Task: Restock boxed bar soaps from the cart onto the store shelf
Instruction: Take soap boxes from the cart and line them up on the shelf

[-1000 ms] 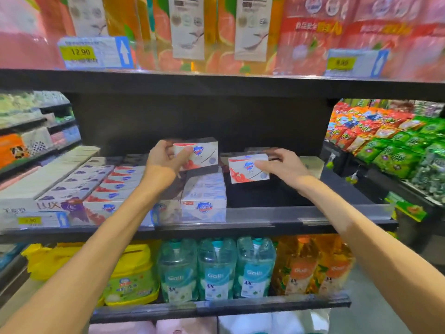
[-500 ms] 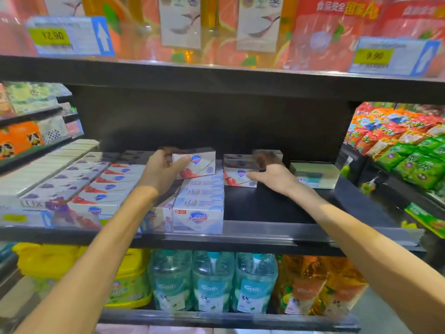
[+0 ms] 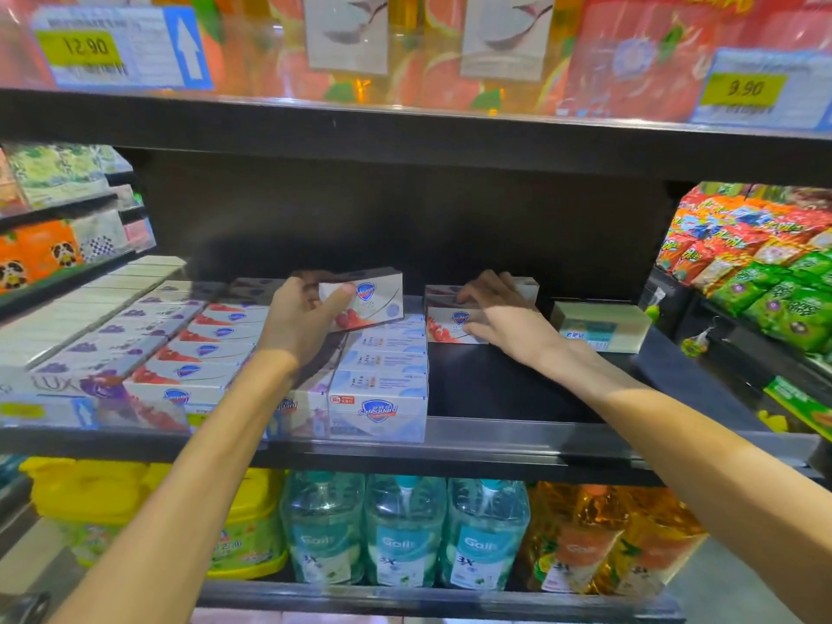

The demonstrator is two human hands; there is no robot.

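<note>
My left hand [image 3: 302, 318] grips a white and red boxed bar soap [image 3: 373, 300], held tilted just above the blue-white soap row [image 3: 382, 380] on the black middle shelf [image 3: 508, 443]. My right hand [image 3: 499, 315] rests on another white and red soap box [image 3: 450, 324] that sits on the shelf floor near the back, right of that row. A further box [image 3: 526, 288] lies partly hidden behind my right fingers. Rows of red soap boxes [image 3: 211, 349] and purple Lux boxes [image 3: 117, 349] fill the shelf's left side.
A pale box with a teal label [image 3: 601, 326] sits to the right of my right hand. Dark bare shelf floor [image 3: 517, 385] lies in front of it. Bottles of clear liquid [image 3: 405, 533] stand on the shelf below. Snack bags [image 3: 765, 272] hang at the right.
My right hand has carried its soap box back and down onto the shelf floor. My left hand has moved its box slightly deeper and lower over the row.
</note>
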